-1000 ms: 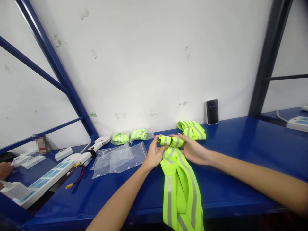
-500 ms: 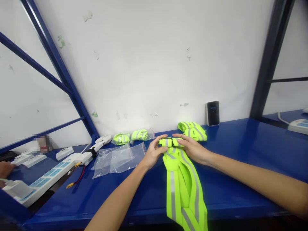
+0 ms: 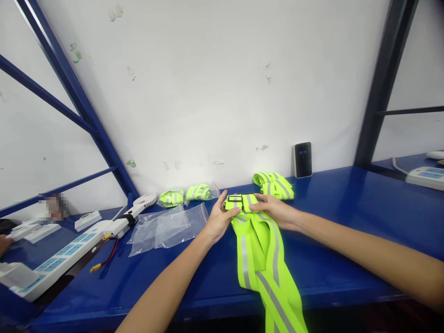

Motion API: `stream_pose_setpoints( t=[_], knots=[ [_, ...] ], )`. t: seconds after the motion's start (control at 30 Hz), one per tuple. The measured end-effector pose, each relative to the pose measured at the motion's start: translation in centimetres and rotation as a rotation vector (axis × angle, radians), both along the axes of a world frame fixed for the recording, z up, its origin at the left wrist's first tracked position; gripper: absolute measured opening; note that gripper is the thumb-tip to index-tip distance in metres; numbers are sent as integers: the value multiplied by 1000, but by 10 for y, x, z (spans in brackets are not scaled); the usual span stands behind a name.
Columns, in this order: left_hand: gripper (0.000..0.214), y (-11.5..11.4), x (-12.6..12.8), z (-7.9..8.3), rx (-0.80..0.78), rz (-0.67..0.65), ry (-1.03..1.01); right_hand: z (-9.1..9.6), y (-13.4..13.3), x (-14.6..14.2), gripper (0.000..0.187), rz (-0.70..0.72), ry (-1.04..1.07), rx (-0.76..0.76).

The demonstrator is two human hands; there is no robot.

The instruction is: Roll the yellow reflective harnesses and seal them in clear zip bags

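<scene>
A neon-yellow reflective strap (image 3: 244, 249) with silver stripes lies across the blue table, its loose length hanging over the front edge. Its upper end is gathered in a flat folded bundle with a black buckle on top. My left hand (image 3: 220, 217) grips the bundle's left side, thumb on the front. On the right side, my right hand (image 3: 274, 210) pinches the same bundle between thumb and fingers. Behind the hands, against the wall, sits another folded reflective strap (image 3: 275, 186). To the left are two bagged straps (image 3: 197, 192) in clear plastic.
Clear zip bags (image 3: 173, 226) lie flat left of my hands. Beyond them are a white fan (image 3: 144, 200), a power strip (image 3: 65, 254) and a red-black cable (image 3: 113, 252). A black-fronted device (image 3: 303, 159) leans by the wall. A person's hand (image 3: 4, 243) shows at the far left.
The folded bundle has tilted so its buckle faces up more plainly. The hanging strap has swung a little to the right at its lower end. The view has shifted slightly.
</scene>
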State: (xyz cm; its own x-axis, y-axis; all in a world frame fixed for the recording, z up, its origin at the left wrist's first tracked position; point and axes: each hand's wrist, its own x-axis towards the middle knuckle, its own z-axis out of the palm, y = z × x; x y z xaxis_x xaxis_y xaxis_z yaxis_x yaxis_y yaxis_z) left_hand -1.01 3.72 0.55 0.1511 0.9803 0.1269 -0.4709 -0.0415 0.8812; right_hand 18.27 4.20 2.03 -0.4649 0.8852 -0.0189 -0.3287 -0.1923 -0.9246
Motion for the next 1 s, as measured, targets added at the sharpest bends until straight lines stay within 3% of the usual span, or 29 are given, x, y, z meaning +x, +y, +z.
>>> stream_pose_setpoints(
  t=[0.1,0.23,0.47,0.6,0.73,0.9,1.0],
  knots=[
    [73,-1,4,-1,14,-11,-12,1,-3,-4,56,-31,14,8],
    [56,-3,11,-4,56,-98,-31,-1,-8,-10,66,-136,30,-4],
    [80,-2,7,-5,92,-158,2,4,-15,-11,60,-115,88,37],
    [77,4,4,-12,204,-127,104,7,-14,-9,47,-126,53,68],
    [68,7,3,-17,192,-67,255,3,-13,-11,38,-185,-62,78],
    [46,6,3,-17,235,-25,417,0,-14,-14,41,-226,-125,107],
    [44,8,4,-18,295,9,422,2,-14,-13,44,-271,-152,118]
  ],
)
